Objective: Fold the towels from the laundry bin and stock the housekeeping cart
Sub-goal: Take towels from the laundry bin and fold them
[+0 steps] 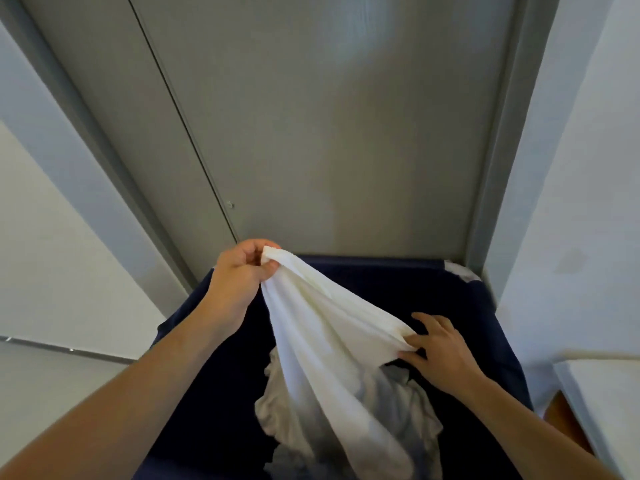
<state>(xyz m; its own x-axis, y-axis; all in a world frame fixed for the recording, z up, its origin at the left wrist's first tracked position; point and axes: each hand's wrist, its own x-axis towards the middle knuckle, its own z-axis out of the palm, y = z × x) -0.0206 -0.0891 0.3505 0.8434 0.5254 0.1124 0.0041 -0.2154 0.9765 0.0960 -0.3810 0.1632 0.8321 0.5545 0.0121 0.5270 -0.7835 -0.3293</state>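
Observation:
A white towel (pixel 322 327) is stretched up out of the dark blue laundry bin (pixel 502 306). My left hand (pixel 239 275) grips one corner of it, raised above the bin's far left rim. My right hand (pixel 440 351) pinches the towel's edge lower down on the right, with the other fingers spread over the bin. The towel's lower part hangs down into the bin onto more crumpled white towels (pixel 412 410) lying at the bottom.
A grey door (pixel 329 133) with its frame stands right behind the bin. White walls close in on both sides. A white-topped surface (pixel 602 393) sits at the lower right, beside the bin. A bit of white cloth (pixel 460 271) lies over the bin's far right corner.

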